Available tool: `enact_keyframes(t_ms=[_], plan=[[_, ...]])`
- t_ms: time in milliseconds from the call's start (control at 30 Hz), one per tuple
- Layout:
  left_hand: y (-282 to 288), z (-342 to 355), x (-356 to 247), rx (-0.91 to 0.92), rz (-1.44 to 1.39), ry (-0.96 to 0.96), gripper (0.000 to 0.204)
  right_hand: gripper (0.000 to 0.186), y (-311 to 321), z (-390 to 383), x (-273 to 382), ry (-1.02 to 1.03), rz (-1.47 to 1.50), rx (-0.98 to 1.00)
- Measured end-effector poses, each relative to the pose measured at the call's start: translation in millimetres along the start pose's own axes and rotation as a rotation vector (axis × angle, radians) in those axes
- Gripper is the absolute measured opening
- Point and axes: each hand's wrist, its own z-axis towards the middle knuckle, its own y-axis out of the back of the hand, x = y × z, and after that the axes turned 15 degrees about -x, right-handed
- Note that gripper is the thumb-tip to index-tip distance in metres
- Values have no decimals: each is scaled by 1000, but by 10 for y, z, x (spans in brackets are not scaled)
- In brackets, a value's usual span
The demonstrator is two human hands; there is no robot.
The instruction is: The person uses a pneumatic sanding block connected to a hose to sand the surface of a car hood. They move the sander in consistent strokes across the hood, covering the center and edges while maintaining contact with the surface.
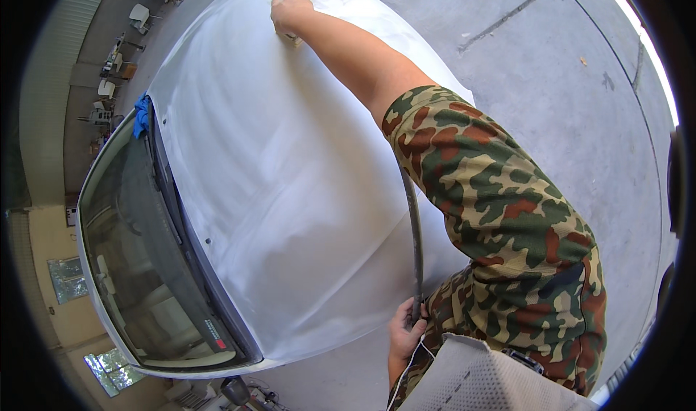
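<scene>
My right arm stretches across a car hood [225, 179] with a whitish, streaky surface. My right hand [291, 13] is near the far end of the hood, fingers wrapped round a small beige object [293, 40], mostly hidden beneath it, against the surface. At the lower middle, beside the hood's near edge, my left hand [404, 333] is closed round a dark hose [414, 219], which runs up behind my camouflage sleeve. A thin white cord hangs by that hand.
The windshield [130, 229] with wipers is on the left, a blue cloth [141, 115] at its upper corner. A side mirror [234, 391] sticks out below. Chairs [139, 15] and equipment stand along the wall [47, 99]. Grey concrete floor [551, 63] surrounds the car.
</scene>
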Motion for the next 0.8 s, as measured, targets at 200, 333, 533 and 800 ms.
enact_keyframes(t_ms=[200,333,533,800], plan=[[247,-54,76,52,121,100,49,52,66,205,-477,-137,43,-81],[307,-42,-51,-4,64,82,38,55,199,304,-694,-277,29,-63],[484,198,-165,-18,103,76,35,67,420,341,-1103,-279,-140,113],[762,459,-139,36,180,44,33,88,261,247,-1588,-297,-180,84]])
